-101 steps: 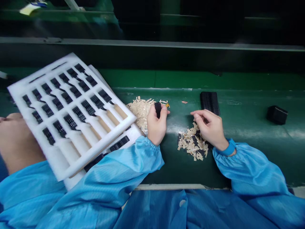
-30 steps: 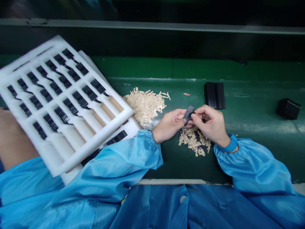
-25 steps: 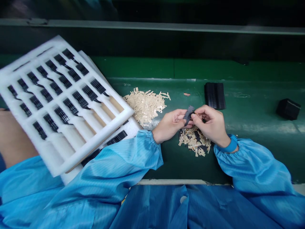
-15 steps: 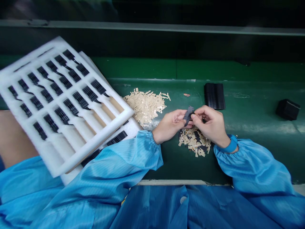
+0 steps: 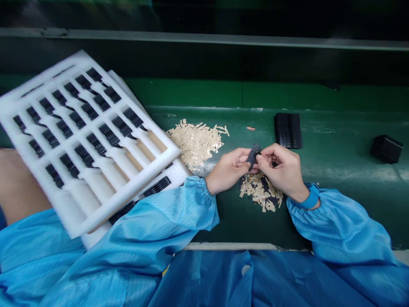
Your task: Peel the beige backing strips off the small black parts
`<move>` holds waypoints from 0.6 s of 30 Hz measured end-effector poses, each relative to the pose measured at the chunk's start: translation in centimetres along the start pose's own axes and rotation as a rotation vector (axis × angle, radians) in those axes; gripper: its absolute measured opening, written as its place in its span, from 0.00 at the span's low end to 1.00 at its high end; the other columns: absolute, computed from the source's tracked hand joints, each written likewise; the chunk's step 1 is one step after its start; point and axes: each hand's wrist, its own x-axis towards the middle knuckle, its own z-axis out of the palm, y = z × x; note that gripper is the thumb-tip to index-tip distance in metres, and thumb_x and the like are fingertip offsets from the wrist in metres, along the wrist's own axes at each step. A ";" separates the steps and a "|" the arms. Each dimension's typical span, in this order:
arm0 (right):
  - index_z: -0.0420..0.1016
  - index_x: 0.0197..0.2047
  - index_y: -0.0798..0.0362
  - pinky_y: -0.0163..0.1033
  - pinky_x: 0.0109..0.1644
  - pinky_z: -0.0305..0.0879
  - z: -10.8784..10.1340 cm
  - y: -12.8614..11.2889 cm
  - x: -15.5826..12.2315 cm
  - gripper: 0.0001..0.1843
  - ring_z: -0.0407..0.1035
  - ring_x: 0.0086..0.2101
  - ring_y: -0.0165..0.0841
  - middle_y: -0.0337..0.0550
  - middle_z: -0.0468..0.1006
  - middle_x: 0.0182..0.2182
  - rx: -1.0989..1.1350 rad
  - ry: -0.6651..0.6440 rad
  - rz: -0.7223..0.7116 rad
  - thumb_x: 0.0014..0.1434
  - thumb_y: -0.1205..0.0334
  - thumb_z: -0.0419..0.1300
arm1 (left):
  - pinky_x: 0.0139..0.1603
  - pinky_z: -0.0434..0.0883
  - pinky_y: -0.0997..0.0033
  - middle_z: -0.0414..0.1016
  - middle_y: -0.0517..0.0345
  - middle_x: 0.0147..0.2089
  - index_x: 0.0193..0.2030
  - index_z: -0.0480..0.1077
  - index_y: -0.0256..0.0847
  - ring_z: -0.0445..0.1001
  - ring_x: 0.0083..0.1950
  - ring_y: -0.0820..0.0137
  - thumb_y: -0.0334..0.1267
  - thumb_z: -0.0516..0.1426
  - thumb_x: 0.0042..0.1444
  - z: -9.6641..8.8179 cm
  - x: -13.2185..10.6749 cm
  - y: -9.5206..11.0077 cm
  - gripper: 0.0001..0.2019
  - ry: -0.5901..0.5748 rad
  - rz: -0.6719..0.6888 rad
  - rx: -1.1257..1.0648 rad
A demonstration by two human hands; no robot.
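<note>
Between my two hands is a small flat black part (image 5: pixel 254 154) with little holes, held tilted above the green bench. My left hand (image 5: pixel 227 168) grips its lower end between thumb and fingers. The thumb and forefinger of my right hand (image 5: pixel 283 167) pinch at the part's right edge; whatever tiny piece may be between those fingertips is hidden. Just below the hands lies a pile of small beige and black pieces (image 5: pixel 262 192). Farther left spreads a larger heap of beige strips (image 5: pixel 196 143).
White foam trays (image 5: pixel 128 194) are stacked at the left, their slots holding black comb-like parts. A row of black parts (image 5: pixel 288 131) stands behind my right hand, and a black block (image 5: pixel 386 149) sits at the far right. A pale strip (image 5: pixel 230 246) edges the bench front.
Both hands stay at nearly the same spot with the black part between them. The part has turned slightly, and the whole view has shifted a little.
</note>
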 end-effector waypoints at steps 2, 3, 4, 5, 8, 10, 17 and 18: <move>0.70 0.31 0.50 0.36 0.26 0.61 0.0 0.0 0.0 0.08 0.63 0.23 0.28 0.36 0.70 0.24 -0.009 0.002 0.009 0.60 0.66 0.63 | 0.58 0.77 0.60 0.82 0.51 0.43 0.53 0.70 0.32 0.83 0.44 0.70 0.21 0.56 0.59 0.1 0.0 0.0 0.15 0.006 0.006 0.006; 0.70 0.31 0.50 0.36 0.26 0.61 0.0 0.0 -0.1 0.08 0.64 0.23 0.28 0.36 0.70 0.24 -0.014 0.002 0.015 0.60 0.66 0.63 | 0.58 0.77 0.60 0.82 0.52 0.43 0.52 0.70 0.32 0.83 0.44 0.70 0.21 0.56 0.59 0.1 0.0 0.0 0.15 0.007 0.010 0.009; 0.69 0.31 0.50 0.36 0.26 0.61 0.1 0.0 -0.1 0.08 0.64 0.23 0.28 0.36 0.70 0.24 -0.017 0.001 0.021 0.60 0.65 0.63 | 0.58 0.77 0.61 0.82 0.52 0.42 0.52 0.70 0.32 0.83 0.43 0.71 0.21 0.56 0.59 0.1 0.0 0.0 0.14 0.005 0.013 0.010; 0.69 0.31 0.50 0.36 0.26 0.61 0.1 0.0 -0.1 0.08 0.64 0.23 0.28 0.36 0.70 0.24 -0.019 0.002 0.026 0.60 0.65 0.63 | 0.57 0.77 0.61 0.82 0.53 0.42 0.51 0.70 0.33 0.83 0.43 0.71 0.21 0.56 0.59 0.1 0.0 0.0 0.14 0.003 0.016 0.011; 0.69 0.31 0.50 0.36 0.26 0.62 0.2 -0.1 -0.2 0.08 0.64 0.23 0.28 0.36 0.70 0.24 -0.015 0.009 0.038 0.60 0.65 0.63 | 0.55 0.78 0.63 0.82 0.54 0.40 0.49 0.69 0.34 0.82 0.41 0.72 0.23 0.58 0.59 0.2 -0.1 0.0 0.12 0.006 0.030 0.022; 0.69 0.30 0.50 0.36 0.26 0.61 0.3 -0.2 -0.2 0.08 0.64 0.23 0.28 0.36 0.70 0.24 -0.017 0.014 0.040 0.59 0.65 0.64 | 0.54 0.78 0.64 0.82 0.55 0.39 0.48 0.69 0.34 0.82 0.40 0.72 0.26 0.60 0.59 0.2 -0.2 -0.1 0.10 0.011 0.040 0.034; 0.67 0.29 0.50 0.34 0.24 0.60 0.3 -0.8 -0.2 0.09 0.62 0.21 0.26 0.34 0.69 0.22 -0.054 0.033 0.014 0.59 0.66 0.63 | 0.49 0.78 0.69 0.80 0.58 0.35 0.44 0.69 0.36 0.80 0.38 0.73 0.35 0.62 0.61 0.5 -0.4 -0.4 0.08 0.036 0.086 0.080; 0.68 0.30 0.50 0.33 0.24 0.60 0.3 -0.8 -0.2 0.09 0.62 0.21 0.26 0.34 0.69 0.22 -0.075 0.033 -0.013 0.59 0.66 0.63 | 0.47 0.78 0.69 0.79 0.59 0.34 0.43 0.68 0.36 0.80 0.36 0.74 0.35 0.62 0.60 0.6 -0.4 -0.3 0.08 0.048 0.090 0.089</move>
